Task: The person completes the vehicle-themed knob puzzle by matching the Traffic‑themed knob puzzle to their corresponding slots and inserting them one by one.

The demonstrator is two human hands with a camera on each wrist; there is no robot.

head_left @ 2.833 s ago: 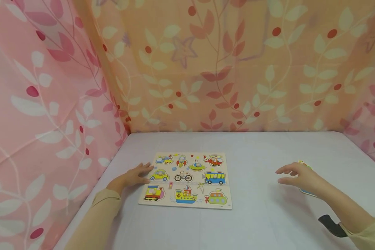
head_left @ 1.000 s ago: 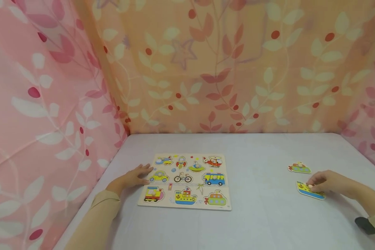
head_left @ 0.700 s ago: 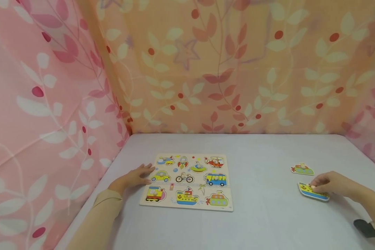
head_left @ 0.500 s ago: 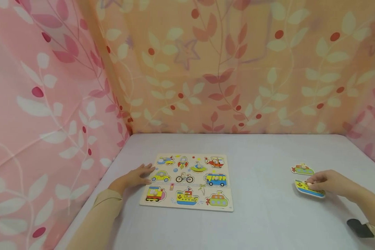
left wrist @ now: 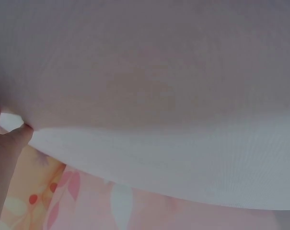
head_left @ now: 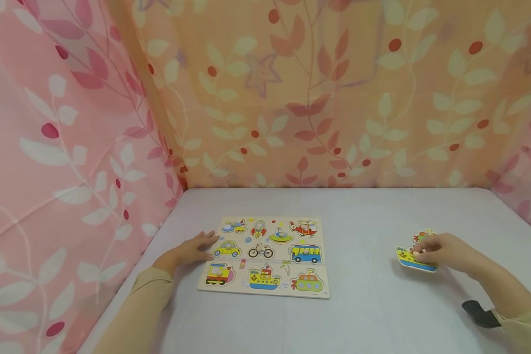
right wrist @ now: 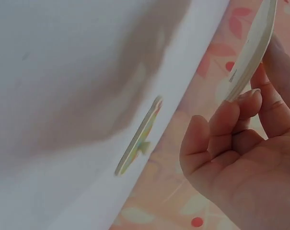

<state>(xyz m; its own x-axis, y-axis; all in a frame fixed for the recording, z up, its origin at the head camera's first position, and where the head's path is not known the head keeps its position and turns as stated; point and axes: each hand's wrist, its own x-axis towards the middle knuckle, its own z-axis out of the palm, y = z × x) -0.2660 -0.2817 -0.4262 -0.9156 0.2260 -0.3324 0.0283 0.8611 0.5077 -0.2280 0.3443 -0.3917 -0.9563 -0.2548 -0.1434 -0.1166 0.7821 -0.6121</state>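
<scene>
My right hand (head_left: pixel 447 253) pinches the knob of a boat puzzle piece (head_left: pixel 413 261), yellow above and blue below, held up off the table at the right. In the right wrist view the boat piece (right wrist: pixel 254 50) shows its pale underside and edge beside the curled fingers. A submarine puzzle piece (head_left: pixel 422 236) lies on the table behind it, partly covered by the hand; its knob side shows in the right wrist view. My left hand (head_left: pixel 194 250) rests with relaxed fingers at the left edge of the wooden puzzle board (head_left: pixel 265 268).
The board bears vehicle pictures, several with knobs, including a bus (head_left: pixel 305 253) and a train (head_left: pixel 219 274). Its printed boat (head_left: pixel 264 279) and submarine (head_left: pixel 307 281) show no knobs. Patterned curtains (head_left: pixel 309 98) stand behind and beside the white table (head_left: pixel 358 305).
My right hand reached the boat piece, took its knob, lifted it and moved it left, now overlapping the submarine piece in the head view. The left hand and board have stayed in place.
</scene>
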